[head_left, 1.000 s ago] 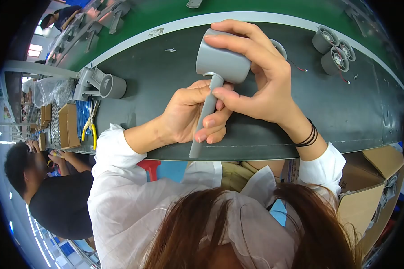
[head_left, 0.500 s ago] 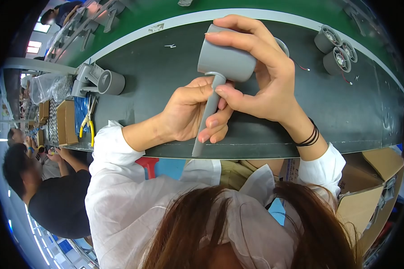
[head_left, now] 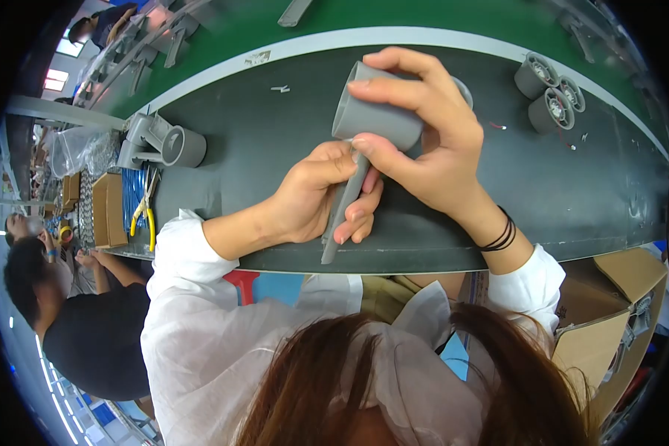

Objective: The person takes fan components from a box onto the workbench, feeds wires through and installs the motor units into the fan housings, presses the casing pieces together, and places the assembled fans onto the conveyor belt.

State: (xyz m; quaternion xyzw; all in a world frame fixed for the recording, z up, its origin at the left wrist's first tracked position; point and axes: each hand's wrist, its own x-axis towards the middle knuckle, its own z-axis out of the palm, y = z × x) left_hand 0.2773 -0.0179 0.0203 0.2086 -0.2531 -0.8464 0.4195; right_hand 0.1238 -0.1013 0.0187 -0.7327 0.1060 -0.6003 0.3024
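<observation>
A grey cylindrical housing [head_left: 379, 115] with a long narrow handle [head_left: 343, 204] is held up over the dark work surface. My left hand [head_left: 312, 193] has its fingers wrapped round the handle, which slants down toward the table's near edge. Around the cylinder curl the fingers of my right hand [head_left: 438, 137], with the thumb at the joint between cylinder and handle. Behind my right hand part of another round grey rim [head_left: 462, 91] shows; the rest of it is hidden.
Grey cylinders with wires [head_left: 550, 110] stand at the back right. At left are grey housings [head_left: 182, 146], yellow-handled pliers [head_left: 143, 215], blue strips and a cardboard box [head_left: 109, 212]. An open carton [head_left: 591, 346] is at lower right. A person in black [head_left: 97, 334] sits at left.
The cylinder has tilted and turned so that its open left end shows more. My right thumb has shifted up onto the joint. Both hands are still on the part.
</observation>
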